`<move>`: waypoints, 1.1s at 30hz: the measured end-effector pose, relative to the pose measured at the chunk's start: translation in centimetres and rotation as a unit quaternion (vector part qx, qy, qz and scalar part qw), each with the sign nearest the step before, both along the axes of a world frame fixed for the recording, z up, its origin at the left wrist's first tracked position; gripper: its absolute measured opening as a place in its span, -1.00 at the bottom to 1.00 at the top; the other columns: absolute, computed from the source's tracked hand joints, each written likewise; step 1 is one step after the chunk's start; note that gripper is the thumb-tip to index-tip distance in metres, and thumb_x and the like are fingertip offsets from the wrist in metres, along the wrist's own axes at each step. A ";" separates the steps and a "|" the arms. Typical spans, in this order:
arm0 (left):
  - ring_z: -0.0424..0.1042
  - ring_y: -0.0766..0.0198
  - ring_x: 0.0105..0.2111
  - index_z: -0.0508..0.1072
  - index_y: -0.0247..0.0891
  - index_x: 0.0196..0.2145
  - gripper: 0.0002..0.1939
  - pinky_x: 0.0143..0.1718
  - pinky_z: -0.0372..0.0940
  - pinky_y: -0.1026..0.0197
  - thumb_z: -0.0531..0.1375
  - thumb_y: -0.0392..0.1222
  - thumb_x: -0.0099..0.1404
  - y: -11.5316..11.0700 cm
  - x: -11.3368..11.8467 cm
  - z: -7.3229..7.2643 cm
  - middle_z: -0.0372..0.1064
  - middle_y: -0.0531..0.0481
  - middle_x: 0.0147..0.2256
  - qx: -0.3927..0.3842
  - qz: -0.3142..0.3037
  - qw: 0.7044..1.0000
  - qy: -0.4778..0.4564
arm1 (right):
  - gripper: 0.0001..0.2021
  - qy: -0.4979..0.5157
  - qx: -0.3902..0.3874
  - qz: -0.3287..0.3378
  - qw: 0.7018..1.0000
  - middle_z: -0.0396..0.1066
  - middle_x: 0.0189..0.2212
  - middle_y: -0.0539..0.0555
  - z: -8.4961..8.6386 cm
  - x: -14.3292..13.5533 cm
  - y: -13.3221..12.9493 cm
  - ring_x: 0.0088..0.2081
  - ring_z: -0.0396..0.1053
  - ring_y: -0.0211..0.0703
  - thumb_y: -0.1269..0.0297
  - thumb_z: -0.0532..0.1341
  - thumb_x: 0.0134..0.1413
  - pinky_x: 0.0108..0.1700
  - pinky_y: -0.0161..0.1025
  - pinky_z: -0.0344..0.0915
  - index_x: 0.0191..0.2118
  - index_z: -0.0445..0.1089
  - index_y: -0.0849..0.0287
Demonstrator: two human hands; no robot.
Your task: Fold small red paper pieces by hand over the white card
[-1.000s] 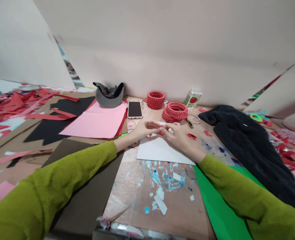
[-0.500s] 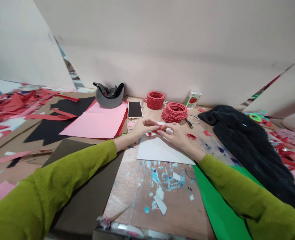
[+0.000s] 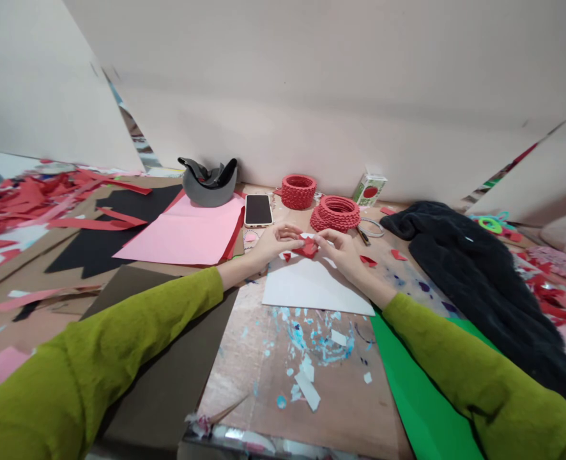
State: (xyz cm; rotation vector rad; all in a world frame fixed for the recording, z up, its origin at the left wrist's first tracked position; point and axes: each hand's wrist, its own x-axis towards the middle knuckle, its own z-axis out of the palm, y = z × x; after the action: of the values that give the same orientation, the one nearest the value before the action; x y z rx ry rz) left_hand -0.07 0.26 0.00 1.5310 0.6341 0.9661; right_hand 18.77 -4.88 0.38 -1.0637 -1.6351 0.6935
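The head view shows two bare hands meeting over the far part of a white sheet [image 3: 314, 287], which serves here as the landmark. The left hand [image 3: 272, 248] pinches the left side of a red folded paper [image 3: 306, 247], its thumb laid along the near face; the fingertips behind are hidden. The right hand [image 3: 341, 252] pinches the right side between thumb and forefinger. The paper is over the white sheet; whether it touches it, I cannot tell. Just left of the paper, a small red scrap [image 3: 287, 257] lies at the white sheet's far left part.

Right of the white sheet lie two red pieces, one nearer [image 3: 368, 262] and one farther off [image 3: 398, 255]. Beyond it stand two stacks of red rings, a left stack [image 3: 298, 197] and a right stack [image 3: 333, 220]. Beyond it to the left is a phone [image 3: 259, 211], and farther left, pink paper [image 3: 187, 233] with a grey cap [image 3: 211, 191] on its far edge. On its near side, blue paint marks the tabletop [image 3: 249, 383]; a green sheet [image 3: 421, 383] lies to its near right.
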 end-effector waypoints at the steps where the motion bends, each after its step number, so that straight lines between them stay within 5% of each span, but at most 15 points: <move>1: 0.47 0.23 -0.26 0.43 -0.34 -0.21 -0.62 -0.22 0.33 0.20 0.37 -0.17 0.01 0.1 0.0 0.0 0.47 -0.12 -0.24 0.002 -0.001 1.000 0.003 | -0.70 0.009 -0.009 0.009 1.000 0.46 -0.39 0.06 -0.1 0.1 0.1 -0.36 0.38 -0.15 0.01 0.20 0.08 -0.27 -0.21 0.32 -0.35 0.42 0.18; 33: 0.49 0.21 -0.25 0.52 -0.34 -0.23 -0.66 -0.20 0.34 0.21 0.34 -0.10 0.06 0.0 -0.3 -0.5 0.50 -0.13 -0.25 0.013 -0.018 0.999 0.024 | -0.72 -0.027 -0.009 -0.002 1.000 0.47 -0.46 0.05 -0.7 0.7 0.7 -0.42 0.37 -0.18 0.05 0.23 0.05 -0.34 -0.25 0.26 -0.43 0.44 0.20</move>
State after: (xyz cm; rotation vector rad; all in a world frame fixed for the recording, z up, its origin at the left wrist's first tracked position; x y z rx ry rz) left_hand -0.34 0.21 -0.46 1.5870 0.6287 0.9148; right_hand 19.46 -4.21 -0.27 -1.1063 -1.6756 0.6826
